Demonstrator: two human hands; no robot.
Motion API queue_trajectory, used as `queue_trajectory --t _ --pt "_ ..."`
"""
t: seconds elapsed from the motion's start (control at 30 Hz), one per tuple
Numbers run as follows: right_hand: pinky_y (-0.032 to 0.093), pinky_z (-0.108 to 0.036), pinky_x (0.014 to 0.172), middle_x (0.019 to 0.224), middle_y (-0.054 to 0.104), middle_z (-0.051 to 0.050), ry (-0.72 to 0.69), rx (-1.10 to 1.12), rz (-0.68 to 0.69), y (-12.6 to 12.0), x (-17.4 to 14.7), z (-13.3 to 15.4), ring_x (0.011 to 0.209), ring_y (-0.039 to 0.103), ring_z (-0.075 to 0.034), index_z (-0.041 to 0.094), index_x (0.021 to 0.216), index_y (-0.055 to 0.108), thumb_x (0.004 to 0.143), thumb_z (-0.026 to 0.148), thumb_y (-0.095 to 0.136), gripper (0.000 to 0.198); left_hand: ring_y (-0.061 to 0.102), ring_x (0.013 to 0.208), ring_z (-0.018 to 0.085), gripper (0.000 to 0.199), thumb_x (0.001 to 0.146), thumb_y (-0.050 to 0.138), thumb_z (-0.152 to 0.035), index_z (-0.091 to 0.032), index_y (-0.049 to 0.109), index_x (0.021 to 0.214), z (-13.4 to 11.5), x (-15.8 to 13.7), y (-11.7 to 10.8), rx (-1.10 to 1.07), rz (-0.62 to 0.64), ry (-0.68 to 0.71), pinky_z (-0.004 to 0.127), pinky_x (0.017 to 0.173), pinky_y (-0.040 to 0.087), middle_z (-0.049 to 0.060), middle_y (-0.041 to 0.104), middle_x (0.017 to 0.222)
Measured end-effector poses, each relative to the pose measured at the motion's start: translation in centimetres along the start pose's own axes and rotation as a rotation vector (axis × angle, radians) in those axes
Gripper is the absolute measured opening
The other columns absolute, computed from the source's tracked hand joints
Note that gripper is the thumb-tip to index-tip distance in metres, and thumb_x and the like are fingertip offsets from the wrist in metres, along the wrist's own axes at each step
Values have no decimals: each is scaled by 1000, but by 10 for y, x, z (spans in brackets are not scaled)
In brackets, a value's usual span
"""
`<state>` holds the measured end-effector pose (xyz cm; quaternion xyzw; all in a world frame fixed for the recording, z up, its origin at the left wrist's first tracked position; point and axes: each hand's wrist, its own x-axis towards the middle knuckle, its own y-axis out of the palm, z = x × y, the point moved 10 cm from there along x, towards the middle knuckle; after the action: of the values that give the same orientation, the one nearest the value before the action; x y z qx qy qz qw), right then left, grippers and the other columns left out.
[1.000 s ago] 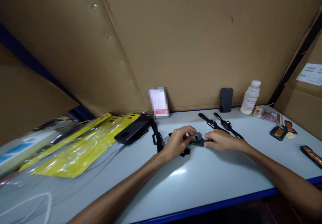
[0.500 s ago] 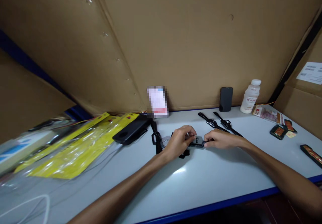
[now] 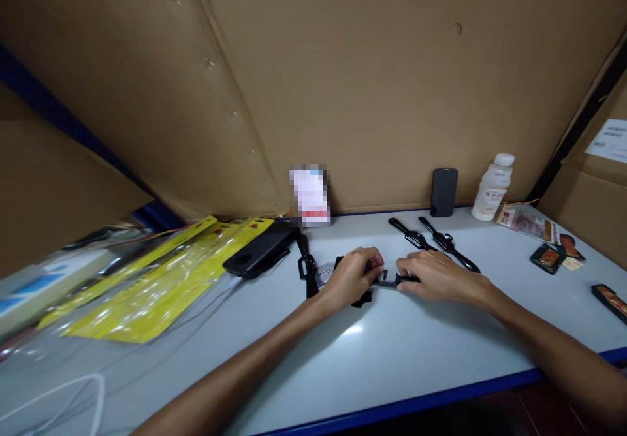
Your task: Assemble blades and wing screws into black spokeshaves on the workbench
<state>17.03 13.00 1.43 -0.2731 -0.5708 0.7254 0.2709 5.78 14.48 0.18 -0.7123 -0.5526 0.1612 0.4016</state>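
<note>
My right hand (image 3: 431, 274) is wrapped round one handle of a black spokeshave (image 3: 388, 284) just above the table. My left hand (image 3: 350, 276) is closed at the tool's other side, thumb and fingertips together; what they pinch is hidden. A small dark screw-like piece (image 3: 385, 273) shows on the tool between my hands. Under and beside my left hand lie black parts (image 3: 363, 300), partly covered by it. Just left of that, another black spokeshave (image 3: 307, 266) lies next to a small shiny metal piece (image 3: 324, 275).
Two more spokeshaves (image 3: 413, 235) lie behind my right hand. A phone (image 3: 443, 192) and a white-capped bottle (image 3: 494, 188) stand by the cardboard wall. Yellow packaging (image 3: 166, 286) and a black power bank (image 3: 259, 250) occupy the left. Small dark packs (image 3: 546, 258) lie right.
My right hand has turned and shifted slightly around the spokeshave handle. The grey plate face seen between my hands before no longer shows; the tool appears tilted.
</note>
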Motion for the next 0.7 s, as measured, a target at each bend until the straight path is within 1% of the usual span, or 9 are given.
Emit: queue_trajectory --t 0.1,0.2,0.33,0.37,0.43,0.5,0.57,0.63,0.7 --pt "33 -35 68 95 68 -12 -10 -86 -28 -3 -1 3 82 60 -25 18 95 67 92 33 55 19 60 72 18 7 83 59 -15 -19 64 82 1 0 0 21 -5 -5 29 68 45 1 66 75" --pt "32 -35 66 91 70 -11 -19 -70 -17 -2 -1 4 81 61 -25 19 96 67 92 33 56 18 61 78 19 7 84 59 -17 -20 65 85 -2 0 -2 34 -18 22 30 72 46 3 67 79" --pt "29 -33 62 85 69 -9 5 -30 -10 -3 -1 -1 76 59 -22 19 92 65 93 40 59 22 62 84 20 12 91 55 -22 -19 65 96 -5 -4 -28 36 -143 80 31 77 47 4 67 86" --pt "28 -32 61 83 68 -8 13 -23 -28 -5 -1 -3 73 58 -21 18 91 64 94 39 58 22 62 83 19 13 92 52 -23 -18 64 96 -6 -6 -36 43 -175 101 31 77 47 4 67 86" --pt "27 -32 60 81 67 -8 31 -26 -108 -13 -1 -7 69 55 -19 17 88 62 97 32 52 20 61 81 19 17 95 48 -23 -17 64 94 -9 -11 -50 84 -189 154 31 76 46 5 66 86" --pt "25 -32 60 79 65 -8 49 -38 -219 -22 -1 -12 65 52 -17 17 88 60 98 21 45 18 61 83 19 21 96 44 -23 -17 65 93 -13 -15 -58 142 -158 206 31 76 45 6 67 88" --pt "24 -33 58 75 62 -6 60 -40 -309 -27 -2 -16 60 48 -16 16 91 59 97 15 41 19 61 82 18 23 95 43 -21 -17 66 92 -13 -18 -63 181 -100 214 29 74 44 6 68 89" --pt "21 -33 57 69 59 -4 64 -43 -344 -27 -2 -19 56 43 -15 16 93 60 97 17 40 21 60 73 15 22 92 46 -19 -18 68 90 -11 -19 -57 200 38 185 27 67 42 4 69 85" --pt "18 -33 56 64 55 -2 45 -49 -329 -23 -1 -20 53 39 -14 18 90 61 99 23 41 22 56 62 13 18 87 52 -19 -19 70 89 -10 -23 -42 245 222 144 26 61 38 1 68 75"
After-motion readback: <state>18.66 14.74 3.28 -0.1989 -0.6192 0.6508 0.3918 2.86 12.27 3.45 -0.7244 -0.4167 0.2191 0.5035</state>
